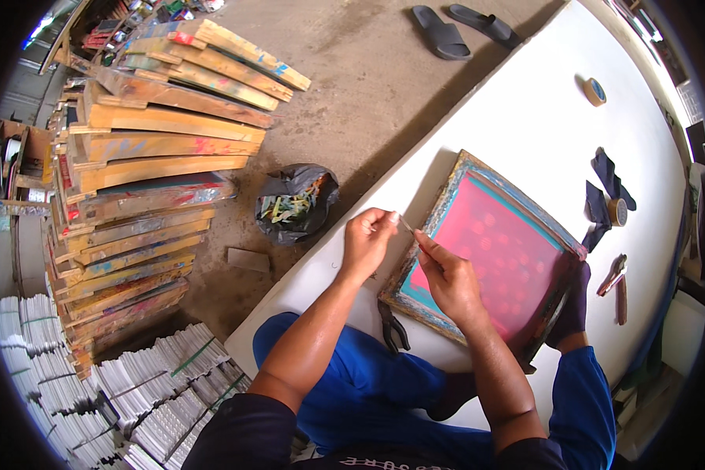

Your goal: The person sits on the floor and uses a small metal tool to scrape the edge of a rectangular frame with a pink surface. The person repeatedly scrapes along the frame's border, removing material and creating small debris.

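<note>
A wooden screen-printing frame point(500, 188) with pink mesh point(493, 243) lies tilted across the white surface before me. Above its near left corner, my right hand point(450, 278) is closed around a thin, rod-like tool point(406, 225) that points up and left. My left hand point(368, 243) pinches at the tool's tip, where something small and pale shows between thumb and fingers. What that is, I cannot make out. Black-handled pliers point(393, 327) lie by the frame's near edge, next to my leg. My socked foot point(576, 301) is against the frame's right side.
Rolls of tape point(594, 92), dark cloth pieces point(597, 215) and a red-and-metal hand tool point(613, 276) lie on the white surface point(540, 117). Left on the floor stand a black-bagged bin point(296, 202), stacked wooden frames point(172, 145) and bundled white sheets point(160, 392). Black slides point(441, 33) lie beyond.
</note>
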`<state>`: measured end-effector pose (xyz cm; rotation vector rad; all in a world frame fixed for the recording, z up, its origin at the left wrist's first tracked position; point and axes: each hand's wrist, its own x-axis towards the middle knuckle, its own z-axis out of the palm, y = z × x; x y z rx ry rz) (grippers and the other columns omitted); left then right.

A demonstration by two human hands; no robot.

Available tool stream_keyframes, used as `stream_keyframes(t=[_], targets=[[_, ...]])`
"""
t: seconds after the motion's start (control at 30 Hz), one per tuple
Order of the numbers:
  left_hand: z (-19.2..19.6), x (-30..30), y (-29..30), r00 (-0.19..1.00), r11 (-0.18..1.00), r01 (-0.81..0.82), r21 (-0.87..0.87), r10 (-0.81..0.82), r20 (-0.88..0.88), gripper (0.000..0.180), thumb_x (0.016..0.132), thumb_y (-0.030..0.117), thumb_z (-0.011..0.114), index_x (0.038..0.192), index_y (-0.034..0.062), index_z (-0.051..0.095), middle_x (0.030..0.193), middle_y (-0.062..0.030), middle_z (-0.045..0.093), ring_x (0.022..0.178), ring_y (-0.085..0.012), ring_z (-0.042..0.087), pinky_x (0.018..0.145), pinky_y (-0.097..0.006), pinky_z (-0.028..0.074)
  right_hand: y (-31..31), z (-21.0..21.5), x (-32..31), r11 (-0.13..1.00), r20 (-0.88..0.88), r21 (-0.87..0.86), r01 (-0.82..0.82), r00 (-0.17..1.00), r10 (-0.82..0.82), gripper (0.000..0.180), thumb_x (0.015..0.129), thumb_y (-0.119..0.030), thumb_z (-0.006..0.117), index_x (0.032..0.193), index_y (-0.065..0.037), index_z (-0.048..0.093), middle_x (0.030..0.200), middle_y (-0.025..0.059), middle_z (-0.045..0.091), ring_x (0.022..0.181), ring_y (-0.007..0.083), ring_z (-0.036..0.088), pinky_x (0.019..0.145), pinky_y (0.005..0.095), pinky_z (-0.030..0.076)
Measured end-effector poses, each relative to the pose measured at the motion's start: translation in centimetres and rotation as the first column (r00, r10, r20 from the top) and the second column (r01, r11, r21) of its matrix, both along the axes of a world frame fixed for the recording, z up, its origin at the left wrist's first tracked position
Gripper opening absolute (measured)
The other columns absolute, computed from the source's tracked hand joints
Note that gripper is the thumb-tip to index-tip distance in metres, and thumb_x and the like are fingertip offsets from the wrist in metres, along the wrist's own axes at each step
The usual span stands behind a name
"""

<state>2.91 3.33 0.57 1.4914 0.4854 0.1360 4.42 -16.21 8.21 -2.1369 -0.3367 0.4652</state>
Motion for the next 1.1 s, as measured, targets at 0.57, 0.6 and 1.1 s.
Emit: stream_keyframes(t=[0.57, 0.6, 1.1], targets=[[2.7, -0.8, 7.3, 0.956, 0.479, -0.260, 0.839, 0.248, 0.155, 0.019, 0.096, 0.021, 0.075, 0.110, 0.0085, 0.078, 0.094, -0.0134, 0.068, 0.089, -0.0376, 0.069, 0.077, -0.047, 0.055, 0.8, -1.0, 0.3, 0.991, 0.013, -0.118, -0.069, 0.997, 0.071, 0.044, 0.105, -0.026, 0.062, 0.149, -0.025, 0.064, 0.100, 0.0207, 0.077, 0.092, 0.0429, 0.075, 0.081, 0.0531, 0.059], [2.3, -0.5, 5.7, 0.979, 0.554, -0.191, 0.810, 0.171, 0.114, 0.021, 0.097, 0.024, 0.075, 0.109, 0.0071, 0.077, 0.095, -0.0137, 0.069, 0.089, -0.0372, 0.070, 0.077, -0.047, 0.055, 0.0, -1.2, 0.8, 0.988, 0.034, -0.151, -0.037, 0.999, 0.042, 0.043, 0.105, -0.026, 0.062, 0.149, -0.025, 0.064, 0.100, 0.0207, 0.077, 0.092, 0.0429, 0.075, 0.081, 0.0533, 0.059], [-1.9, -0.2, -3.1, 0.950, 0.738, 0.296, 0.606, -0.293, -0.107, 0.042, 0.096, 0.036, 0.078, 0.119, 0.0008, 0.074, 0.104, -0.0175, 0.073, 0.096, -0.0392, 0.071, 0.084, -0.047, 0.057, -3.7, -4.0, 5.9, 0.967, 0.242, -0.214, 0.140, 0.966, -0.086, 0.042, 0.103, -0.024, 0.066, 0.145, -0.021, 0.067, 0.098, 0.0210, 0.078, 0.089, 0.0418, 0.076, 0.075, 0.0523, 0.059]])
